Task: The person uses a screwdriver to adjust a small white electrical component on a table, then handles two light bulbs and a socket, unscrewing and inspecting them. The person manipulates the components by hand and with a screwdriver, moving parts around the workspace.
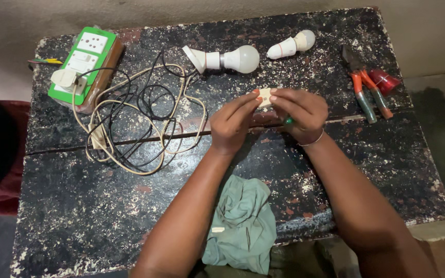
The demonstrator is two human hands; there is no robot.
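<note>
My left hand (233, 121) and my right hand (300, 110) meet above the middle of the black, paint-flecked table (78, 206). Together they pinch a small cream plastic piece (264, 97), like a plug or switch part, held between the fingertips. A green tip (288, 120) pokes out under my right palm; what it belongs to is hidden. My right wrist wears a thin bangle.
A green and white socket board (84, 62) sits at the back left, with tangled black and cream cables (140, 118) beside it. Two white bulbs (233, 58) (292, 45) lie at the back. Orange-handled pliers (364, 90) and a red cap rest at the right. A green cloth (243, 226) hangs at the front edge.
</note>
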